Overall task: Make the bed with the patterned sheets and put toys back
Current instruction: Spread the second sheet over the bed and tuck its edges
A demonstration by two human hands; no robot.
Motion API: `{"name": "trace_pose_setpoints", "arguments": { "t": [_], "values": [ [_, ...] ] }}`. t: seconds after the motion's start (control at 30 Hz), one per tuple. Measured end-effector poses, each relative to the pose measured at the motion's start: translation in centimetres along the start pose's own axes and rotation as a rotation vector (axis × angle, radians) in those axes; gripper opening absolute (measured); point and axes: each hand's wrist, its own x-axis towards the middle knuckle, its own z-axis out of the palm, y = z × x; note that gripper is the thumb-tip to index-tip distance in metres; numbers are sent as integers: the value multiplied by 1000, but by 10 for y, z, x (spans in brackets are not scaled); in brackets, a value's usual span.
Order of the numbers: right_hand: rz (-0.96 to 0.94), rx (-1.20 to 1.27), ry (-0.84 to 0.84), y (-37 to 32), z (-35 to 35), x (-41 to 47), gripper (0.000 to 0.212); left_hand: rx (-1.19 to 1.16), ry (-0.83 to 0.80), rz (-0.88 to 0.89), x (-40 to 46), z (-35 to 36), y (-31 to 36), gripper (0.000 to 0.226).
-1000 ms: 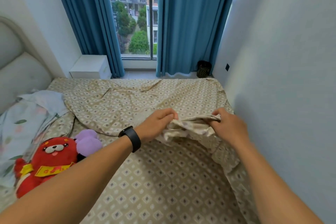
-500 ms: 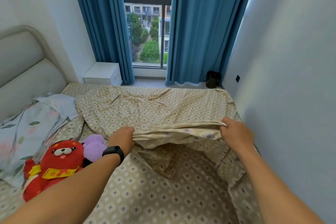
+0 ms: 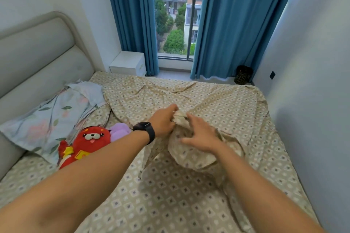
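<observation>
Gripping a bunched edge of the patterned sheet (image 3: 217,104) near the middle of the bed (image 3: 170,204), the left hand (image 3: 163,122) has its fingers curled tight around the fabric, while the right hand (image 3: 201,135) hovers just beside it with fingers spread and loose, holding nothing that can be seen. Two toys lie together at the left, one red plush bear (image 3: 86,143) and one purple plush (image 3: 119,130) touching it behind, both beside the single floral pillow (image 3: 47,119) against the headboard (image 3: 37,58). One black watch (image 3: 145,129) circles the left wrist.
</observation>
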Motion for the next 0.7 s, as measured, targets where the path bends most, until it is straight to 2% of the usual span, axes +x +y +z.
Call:
{"name": "trace_pose_setpoints", "arguments": {
  "t": [0.03, 0.1, 0.17, 0.23, 0.3, 0.33, 0.37, 0.4, 0.47, 0.53, 0.6, 0.63, 0.7],
  "values": [
    [-32, 67, 37, -18, 11, 4, 72, 72, -26, 65, -1, -4, 10, 31],
    [18, 276, 196, -35, 16, 8, 25, 262, -58, 167, -8, -16, 10, 43],
    [10, 384, 306, -33, 12, 7, 28, 421, -83, 197, -19, -23, -10, 45],
    [32, 460, 415, -35, 4, 7, 27, 509, -113, 39, -29, -29, -57, 29],
    [102, 552, 555, -38, -7, 7, 41, 481, -53, -269, -43, -34, -112, 11],
    [100, 550, 600, -39, -12, 7, 42, 484, 6, -400, -52, -37, -137, 13],
    [68, 508, 610, -40, -13, 9, 34, 491, 56, -489, -60, -43, -159, 15],
    [36, 425, 574, -40, -13, 9, 23, 466, 113, -541, -63, -51, -172, 16],
    [-23, 225, 402, -56, -4, 15, 18, 400, 262, -596, -55, -84, -194, 17],
    [-75, 73, 105, -80, 16, 26, 17, 341, 464, -640, -35, -137, -201, 21],
    [-116, 9, -157, -116, 39, 35, 27, 242, 682, -641, -19, -198, -198, 21],
    [-131, 11, -230, -136, 46, 42, 33, 188, 772, -614, -11, -227, -193, 19],
    [-210, 25, -268, -179, 47, 53, 38, 33, 961, -533, 1, -281, -175, 19]
  ]
}}
